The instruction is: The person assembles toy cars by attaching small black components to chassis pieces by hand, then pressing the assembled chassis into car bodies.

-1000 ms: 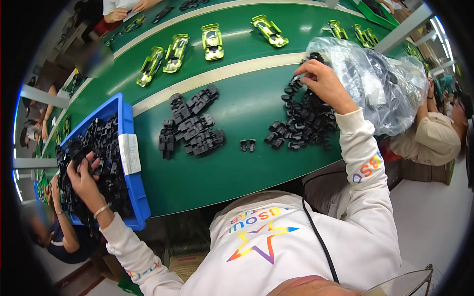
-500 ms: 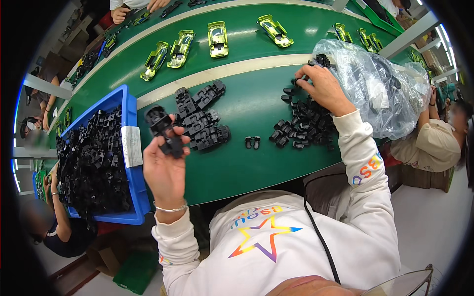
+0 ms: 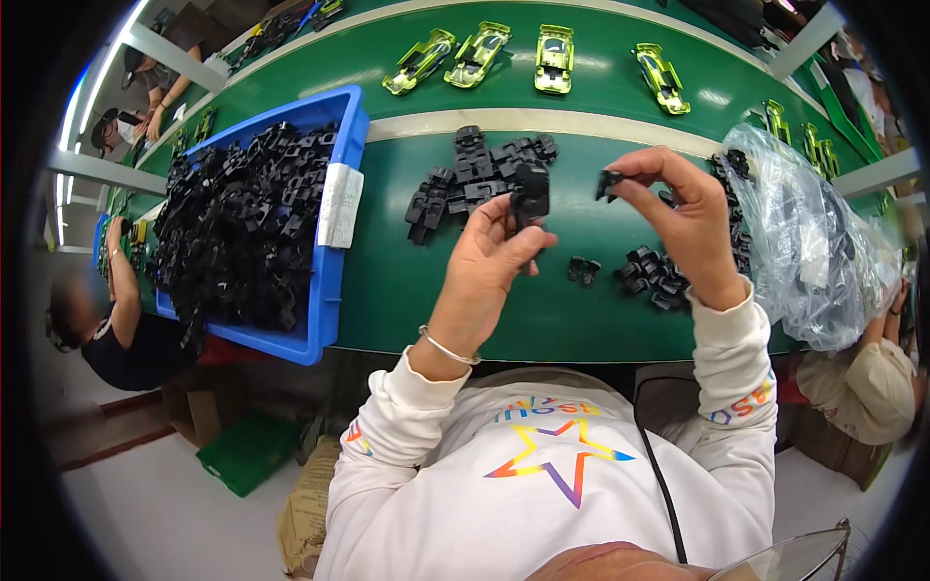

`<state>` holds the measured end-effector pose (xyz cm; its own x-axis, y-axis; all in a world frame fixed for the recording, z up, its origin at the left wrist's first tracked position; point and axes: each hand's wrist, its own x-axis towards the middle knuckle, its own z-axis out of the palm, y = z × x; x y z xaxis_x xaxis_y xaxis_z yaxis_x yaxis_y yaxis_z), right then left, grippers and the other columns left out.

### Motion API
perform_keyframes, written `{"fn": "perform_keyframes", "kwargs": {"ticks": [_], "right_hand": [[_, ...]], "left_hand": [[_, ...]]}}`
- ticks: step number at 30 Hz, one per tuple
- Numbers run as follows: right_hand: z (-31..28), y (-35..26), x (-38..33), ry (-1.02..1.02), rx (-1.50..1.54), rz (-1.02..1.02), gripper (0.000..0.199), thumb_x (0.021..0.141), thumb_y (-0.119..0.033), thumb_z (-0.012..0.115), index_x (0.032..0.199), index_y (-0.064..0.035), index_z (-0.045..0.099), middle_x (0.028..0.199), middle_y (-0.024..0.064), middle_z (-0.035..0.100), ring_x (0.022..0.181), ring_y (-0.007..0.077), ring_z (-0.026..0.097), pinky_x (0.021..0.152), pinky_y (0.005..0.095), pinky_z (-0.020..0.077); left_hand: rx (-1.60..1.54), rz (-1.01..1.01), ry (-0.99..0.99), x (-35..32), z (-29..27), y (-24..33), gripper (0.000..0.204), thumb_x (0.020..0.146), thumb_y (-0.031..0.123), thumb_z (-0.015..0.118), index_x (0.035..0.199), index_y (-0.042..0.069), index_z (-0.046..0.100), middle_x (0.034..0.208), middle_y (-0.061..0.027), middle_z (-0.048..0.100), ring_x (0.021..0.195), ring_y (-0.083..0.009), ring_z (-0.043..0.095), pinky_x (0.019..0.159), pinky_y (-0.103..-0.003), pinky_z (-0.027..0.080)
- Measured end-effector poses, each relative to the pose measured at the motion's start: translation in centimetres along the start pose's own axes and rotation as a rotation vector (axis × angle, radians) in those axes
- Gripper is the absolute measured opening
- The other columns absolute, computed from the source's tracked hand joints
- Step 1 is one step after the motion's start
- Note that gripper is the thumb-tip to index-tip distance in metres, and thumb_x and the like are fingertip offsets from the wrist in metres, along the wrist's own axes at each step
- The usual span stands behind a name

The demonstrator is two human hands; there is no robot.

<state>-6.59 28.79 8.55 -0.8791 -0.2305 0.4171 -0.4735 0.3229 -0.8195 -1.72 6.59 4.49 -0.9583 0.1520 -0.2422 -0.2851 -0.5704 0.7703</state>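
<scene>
left hand point(image 3: 489, 261): raised over the green table, fingers closed around a larger black plastic part point(image 3: 530, 191), pinched between thumb and fingertips; lower half of part hidden by fingers
right hand point(image 3: 683, 218): raised level with the left, thumb and forefinger pinched on a small black clip point(image 3: 608, 182); other fingers curled, loose
gap between parts: the two pieces near each other, not touching
larger black plastic part: shape hard to read, dark on dark, looks like a blocky frame held upright
small black clip: tiny, detail not readable
green table point(image 3: 407, 281): curved by the lens, pale stripe runs across it
loose black pile point(image 3: 475, 174): on the table behind the left hand, partly covered by the hand
right black pile point(image 3: 654, 276): under and beside the right wrist, part hidden by the hand
two stray pieces point(image 3: 583, 270): on the table between the hands, below them
blue bin point(image 3: 334, 261): left of the hands, heaped with black parts, white label on its wall
clear plastic bag point(image 3: 804, 242): right of the right hand, contents blurred by the film
yellow-green toy car shells point(image 3: 554, 58): row on the far belt, more cut off at the right rim
other people: one at left edge, a sleeve at right edge, both cropped
</scene>
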Motion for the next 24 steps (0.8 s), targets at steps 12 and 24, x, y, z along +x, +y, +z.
{"fn": "perform_keyframes", "kwargs": {"ticks": [12,24], "right_hand": [[6.5,-1.7,0.2,-0.016,-0.414,-0.6,0.03,0.067,-0.006,0.075,0.095,-0.0028,0.065,0.092,0.0093,0.065,0.075,0.0236,0.065,0.062,0.0331,0.0487],[7.0,-1.1,-0.3,-0.027,-0.47,-0.585,0.033,0.066,-0.007,0.074,0.097,-0.0017,0.067,0.097,0.0087,0.065,0.079,0.0237,0.065,0.069,0.0345,0.0502]], "left_hand": [[0.105,0.231,0.042,-2.0,0.1,-0.7,0.057,0.098,0.002,0.059,0.149,-0.003,0.034,0.124,-0.0095,0.06,0.104,-0.0133,0.063,0.091,-0.027,0.054],[0.183,0.254,0.07,-1.8,0.0,-2.2,0.056,0.102,0.007,0.054,0.15,-0.007,0.03,0.115,-0.0114,0.064,0.098,-0.0132,0.064,0.086,-0.027,0.056]]}}
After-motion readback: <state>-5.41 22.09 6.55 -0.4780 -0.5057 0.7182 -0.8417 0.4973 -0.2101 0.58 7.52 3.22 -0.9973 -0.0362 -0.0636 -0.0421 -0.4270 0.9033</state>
